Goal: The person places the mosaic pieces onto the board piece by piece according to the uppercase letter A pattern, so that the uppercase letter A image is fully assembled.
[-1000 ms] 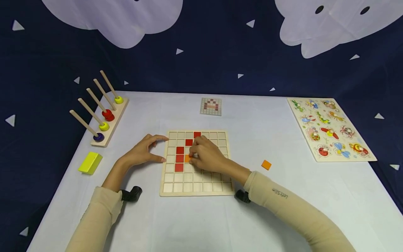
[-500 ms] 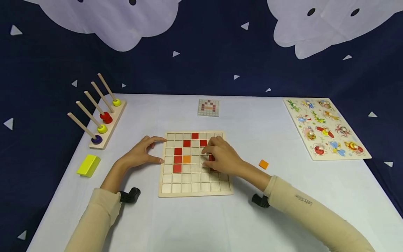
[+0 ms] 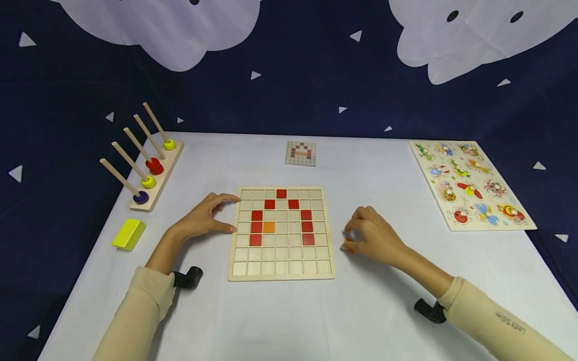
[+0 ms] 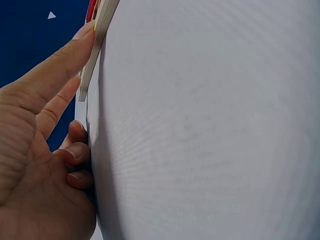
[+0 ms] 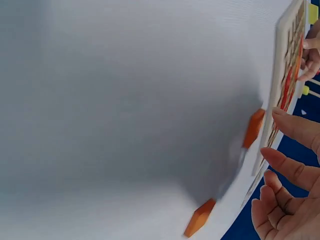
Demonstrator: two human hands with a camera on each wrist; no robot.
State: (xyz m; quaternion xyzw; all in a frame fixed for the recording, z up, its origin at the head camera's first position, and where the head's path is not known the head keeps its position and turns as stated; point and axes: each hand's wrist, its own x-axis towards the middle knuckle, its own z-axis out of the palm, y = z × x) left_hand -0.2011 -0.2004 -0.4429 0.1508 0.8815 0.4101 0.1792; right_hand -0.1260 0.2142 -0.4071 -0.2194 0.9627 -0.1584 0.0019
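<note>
A square wooden grid board point(image 3: 280, 268) lies on the table, with several red tiles point(image 3: 256, 215) and one orange tile point(image 3: 268, 227) in its cells. My left hand point(image 3: 203, 218) rests its thumb and index finger against the board's left edge; the left wrist view has the thumb point(image 4: 65, 65) lying straight along that edge. To the right of the board, my right hand point(image 3: 372, 235) hovers low with its fingers apart. A loose orange tile point(image 5: 254, 129) lies on the table near its thumb and index fingertips, and another orange tile point(image 5: 200, 218) lies close by. Neither is held.
Behind the board lies a small pattern card point(image 3: 300, 153). A peg stacker point(image 3: 158, 183) with colored rings and a yellow block point(image 3: 129, 234) stand at left. An insect-picture puzzle board point(image 3: 471, 185) lies at the right edge of the white table point(image 3: 271, 326).
My right hand has moved right, off the grid board to the loose orange tiles, uncovering red tiles on the board's right side. The left hand stays at the board's edge.
</note>
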